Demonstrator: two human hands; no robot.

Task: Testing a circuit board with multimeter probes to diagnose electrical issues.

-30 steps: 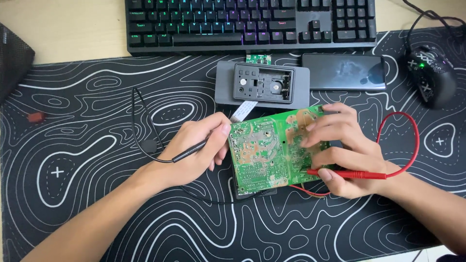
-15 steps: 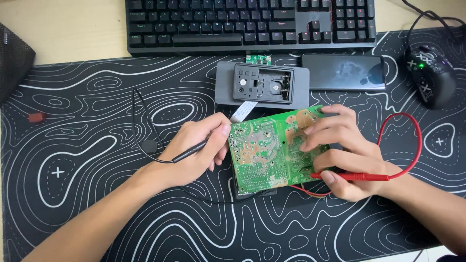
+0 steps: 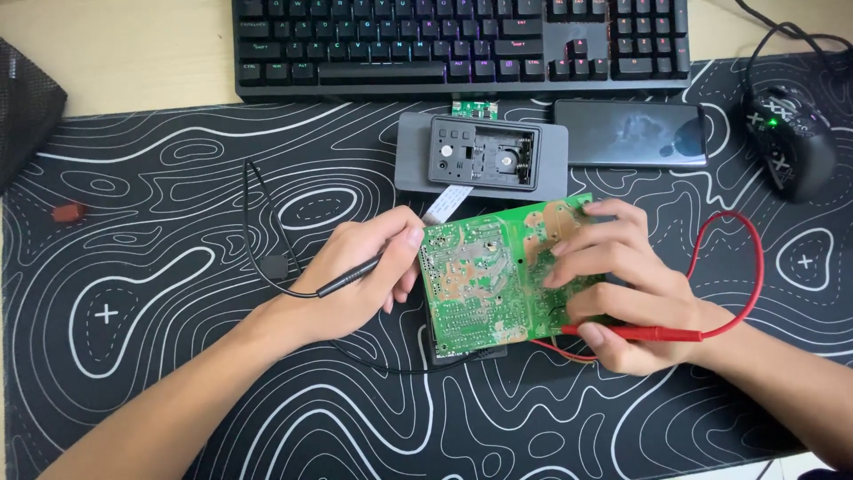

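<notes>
A green circuit board [image 3: 475,280] lies solder side up in the middle of the black patterned desk mat [image 3: 160,356]. My left hand [image 3: 355,280] grips a black test probe [image 3: 348,277] like a pen, its tip at the board's left edge. My right hand [image 3: 622,293] rests on the board's right side and holds a red test probe [image 3: 635,333] lying along the board's lower right edge. The red lead [image 3: 742,267] loops to the right of that hand.
A grey open device casing [image 3: 480,158] lies behind the board, a dark phone [image 3: 631,133] to its right. A black keyboard [image 3: 462,44] runs along the back. A black mouse [image 3: 791,142] sits far right. A small red piece [image 3: 67,212] lies at the left.
</notes>
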